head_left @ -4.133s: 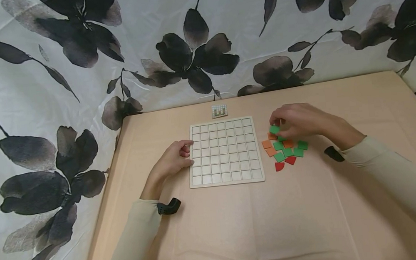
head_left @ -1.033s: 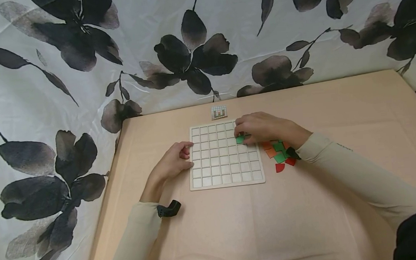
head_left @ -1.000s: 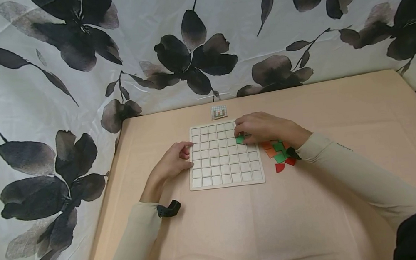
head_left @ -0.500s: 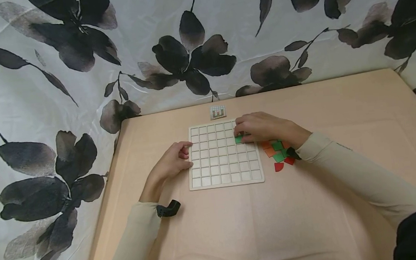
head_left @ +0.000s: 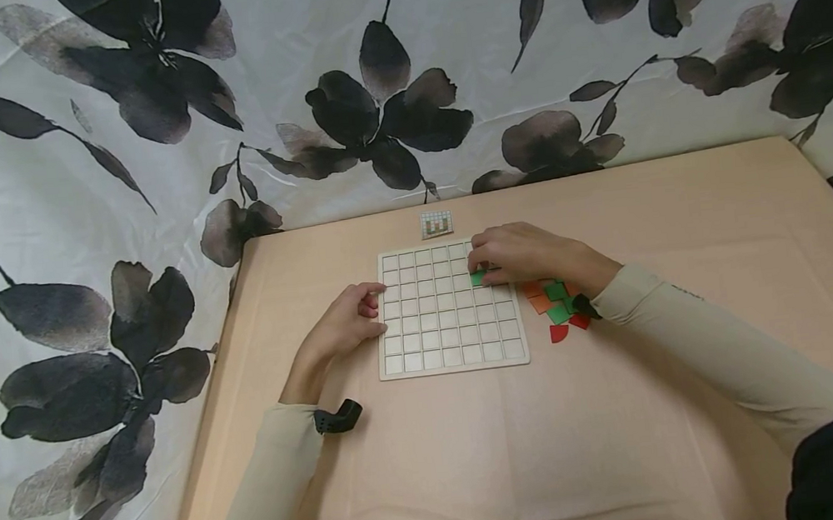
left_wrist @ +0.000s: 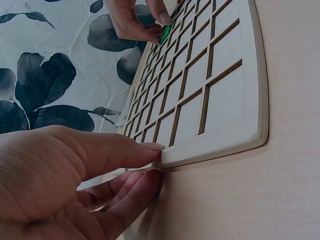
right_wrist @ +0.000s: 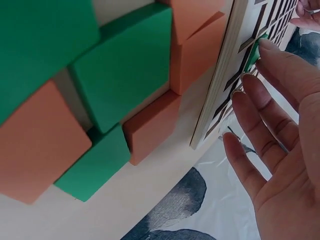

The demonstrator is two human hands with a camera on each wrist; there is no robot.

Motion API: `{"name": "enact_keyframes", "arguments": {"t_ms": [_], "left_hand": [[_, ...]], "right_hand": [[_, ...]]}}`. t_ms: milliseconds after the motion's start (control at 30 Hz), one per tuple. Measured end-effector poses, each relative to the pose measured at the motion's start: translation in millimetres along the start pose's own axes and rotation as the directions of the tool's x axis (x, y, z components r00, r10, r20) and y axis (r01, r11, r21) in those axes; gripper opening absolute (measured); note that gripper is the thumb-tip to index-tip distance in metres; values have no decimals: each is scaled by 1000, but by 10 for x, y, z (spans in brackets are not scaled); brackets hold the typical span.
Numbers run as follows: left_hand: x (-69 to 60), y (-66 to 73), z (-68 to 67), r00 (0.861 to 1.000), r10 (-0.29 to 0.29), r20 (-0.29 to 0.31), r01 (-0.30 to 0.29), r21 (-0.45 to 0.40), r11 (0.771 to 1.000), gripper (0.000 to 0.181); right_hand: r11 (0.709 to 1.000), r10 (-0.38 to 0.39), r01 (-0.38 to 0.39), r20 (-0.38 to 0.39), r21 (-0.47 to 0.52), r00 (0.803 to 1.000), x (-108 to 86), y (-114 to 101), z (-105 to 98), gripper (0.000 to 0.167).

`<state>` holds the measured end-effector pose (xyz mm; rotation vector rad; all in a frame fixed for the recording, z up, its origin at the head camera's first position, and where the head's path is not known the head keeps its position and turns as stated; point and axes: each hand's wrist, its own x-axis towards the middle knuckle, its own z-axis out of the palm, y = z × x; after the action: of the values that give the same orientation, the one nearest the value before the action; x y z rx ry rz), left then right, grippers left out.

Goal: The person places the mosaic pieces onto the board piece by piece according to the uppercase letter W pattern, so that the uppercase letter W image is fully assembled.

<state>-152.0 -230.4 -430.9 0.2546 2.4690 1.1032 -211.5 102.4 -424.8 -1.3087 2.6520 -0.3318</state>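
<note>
A pale square grid board (head_left: 432, 346) with raised dividing lines lies on the table. My left hand (head_left: 345, 321) holds the board at its left edge; in the left wrist view the thumb (left_wrist: 115, 150) rests on the rim with the other fingers curled below. Over the upper right cells, my right hand (head_left: 524, 251) pinches a green square tile (head_left: 477, 278) between thumb and fingers, and the tile sits at a cell. The hand covers part of the tile and nearby cells. In the right wrist view the green tile (right_wrist: 254, 54) shows beneath the fingertips.
Right of the board lies a pile of green tiles (head_left: 559, 313), orange tiles (head_left: 539, 303) and red rounded pieces (head_left: 559, 333), partly under my right wrist. A small patterned card (head_left: 436, 224) lies behind the board. Floral fabric (head_left: 382, 62) hangs beyond the table.
My right hand has moved left from the pile to the board's upper right, bringing the green tile along. Over the last second it has barely moved. The left hand has stayed at the board's edge.
</note>
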Motion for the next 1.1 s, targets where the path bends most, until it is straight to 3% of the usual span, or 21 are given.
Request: {"name": "enact_keyframes", "arguments": {"t_ms": [267,633,967,1100], "left_hand": [[2,-9,4,1000,10,-2,-10,7,1000,67],[1,-26,10,1000,12,-5,-12,17,1000,67],[-3,-26,16,1000,8,-7,-8,-2,1000,68],[-3,-23,14,1000,8,-5,-8,-10,1000,67]], "right_hand": [[991,123,-124,6,48,992,-107,19,-48,31],[982,172,-170,-10,76,985,-423,98,-123,22],[970,219,-221,28,99,975,-674,155,-126,23],[974,204,-204,11,98,979,-762,157,-128,26]]}}
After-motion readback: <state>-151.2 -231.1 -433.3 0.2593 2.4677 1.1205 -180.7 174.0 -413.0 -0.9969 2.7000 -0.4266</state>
